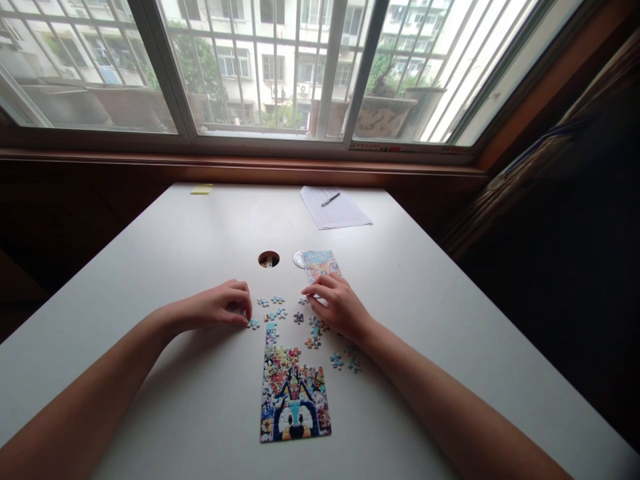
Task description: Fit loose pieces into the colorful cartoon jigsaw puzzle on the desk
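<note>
A partly assembled jigsaw puzzle (296,400) lies on the table in front of me, with a cartoon dog's face at its near end and a narrow column rising at its left. My left hand (233,305) is closed, its fingertips pinched at the edge of a light-blue puzzle piece (254,325) on the tabletop. My right hand (334,301) hovers with thumb and forefinger slightly apart, by a small loose piece (303,301). Several more loose pieces (313,342) lie between and below the hands. Under the right fingers is part of a picture card (320,262).
A white table (210,400) fills the foreground. Behind the hands are a round cable hole (269,260) and a silvery disc (299,259). Farther back lie paper sheets (335,210) with a pen (331,199), and a yellow sticky note (201,189). A barred window (270,80) stands beyond.
</note>
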`<state>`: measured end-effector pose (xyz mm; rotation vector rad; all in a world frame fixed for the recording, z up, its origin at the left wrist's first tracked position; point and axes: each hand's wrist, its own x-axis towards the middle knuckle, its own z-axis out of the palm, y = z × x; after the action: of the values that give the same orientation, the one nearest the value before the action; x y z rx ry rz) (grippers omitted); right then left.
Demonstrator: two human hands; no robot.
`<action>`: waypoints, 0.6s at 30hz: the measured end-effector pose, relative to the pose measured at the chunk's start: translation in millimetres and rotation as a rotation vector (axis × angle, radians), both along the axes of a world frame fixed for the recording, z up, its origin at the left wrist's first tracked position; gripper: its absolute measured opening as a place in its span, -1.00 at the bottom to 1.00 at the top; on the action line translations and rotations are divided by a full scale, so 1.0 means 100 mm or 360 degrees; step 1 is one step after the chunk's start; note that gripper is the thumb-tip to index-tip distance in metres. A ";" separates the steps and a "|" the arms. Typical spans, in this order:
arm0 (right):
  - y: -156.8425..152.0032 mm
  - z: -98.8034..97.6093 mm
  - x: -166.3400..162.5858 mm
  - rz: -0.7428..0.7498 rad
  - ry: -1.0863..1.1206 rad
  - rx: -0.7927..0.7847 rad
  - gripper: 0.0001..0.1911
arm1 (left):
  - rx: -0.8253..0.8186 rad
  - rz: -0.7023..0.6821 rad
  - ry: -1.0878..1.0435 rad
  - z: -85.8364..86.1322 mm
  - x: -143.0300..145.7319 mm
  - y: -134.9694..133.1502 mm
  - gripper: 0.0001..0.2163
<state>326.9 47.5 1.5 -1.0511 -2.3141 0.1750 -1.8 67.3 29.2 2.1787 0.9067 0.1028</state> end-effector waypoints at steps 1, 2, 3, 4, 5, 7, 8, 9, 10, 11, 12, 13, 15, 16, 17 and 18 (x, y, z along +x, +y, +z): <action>0.00 0.02 -0.02 0.0018 -0.0014 -0.0002 -0.81 | -0.0002 0.0003 0.0004 0.01 0.00 0.00 -0.77; 0.01 0.04 -0.03 0.0037 -0.0033 -0.0005 -0.82 | -0.0007 0.0009 0.0010 0.01 0.00 -0.01 -0.77; 0.02 0.06 -0.06 0.0055 -0.0058 -0.0011 -0.82 | -0.0012 0.0015 0.0014 0.02 0.00 -0.01 -0.77; 0.02 0.09 -0.09 0.0070 -0.0085 -0.0020 -0.83 | -0.0015 0.0021 0.0012 0.02 0.00 -0.01 -0.77; 0.03 0.11 -0.12 0.0082 -0.0111 -0.0030 -0.83 | -0.0018 0.0022 0.0008 0.02 0.00 -0.01 -0.77; 0.06 0.16 -0.20 0.0100 -0.0143 -0.0061 -0.85 | -0.0020 0.0016 -0.0004 0.03 0.00 -0.01 -0.77; 0.07 0.17 -0.25 0.0098 -0.0148 -0.0077 -0.86 | -0.0020 0.0013 -0.0009 0.03 0.01 -0.01 -0.78; 0.08 0.18 -0.30 0.0100 -0.0157 -0.0094 -0.87 | -0.0021 0.0010 -0.0010 0.02 0.01 -0.01 -0.78; 0.09 0.18 -0.35 0.0095 -0.0166 -0.0115 -0.89 | -0.0021 0.0007 -0.0010 0.02 0.01 0.00 -0.79; 0.10 0.18 -0.41 0.0080 -0.0171 -0.0147 -0.90 | -0.0021 0.0003 -0.0011 0.02 0.01 0.00 -0.79; 0.11 0.18 -0.46 0.0073 -0.0176 -0.0178 -0.90 | -0.0019 -0.0001 -0.0014 0.01 0.00 0.00 -0.80; 0.12 0.17 -0.51 0.0057 -0.0187 -0.0211 -0.90 | -0.0017 -0.0005 -0.0016 0.01 0.00 0.00 -0.80; 0.14 0.17 -0.59 0.0002 -0.0211 -0.0264 -0.91 | -0.0007 -0.0009 -0.0027 0.01 0.00 0.00 -0.80; 0.14 0.17 -0.62 -0.0025 -0.0223 -0.0293 -0.91 | 0.0000 -0.0008 -0.0035 0.01 0.00 0.00 -0.80; 0.14 0.17 -0.65 -0.0049 -0.0230 -0.0320 -0.92 | 0.0005 -0.0006 -0.0042 0.01 0.00 0.00 -0.79; 0.14 0.18 -0.67 -0.0066 -0.0234 -0.0346 -0.93 | 0.0008 -0.0005 -0.0047 0.01 0.00 -0.01 -0.78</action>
<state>259.8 61.7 19.3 -1.2557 -2.4435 0.3502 -1.9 66.7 30.5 2.1776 0.8874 0.1357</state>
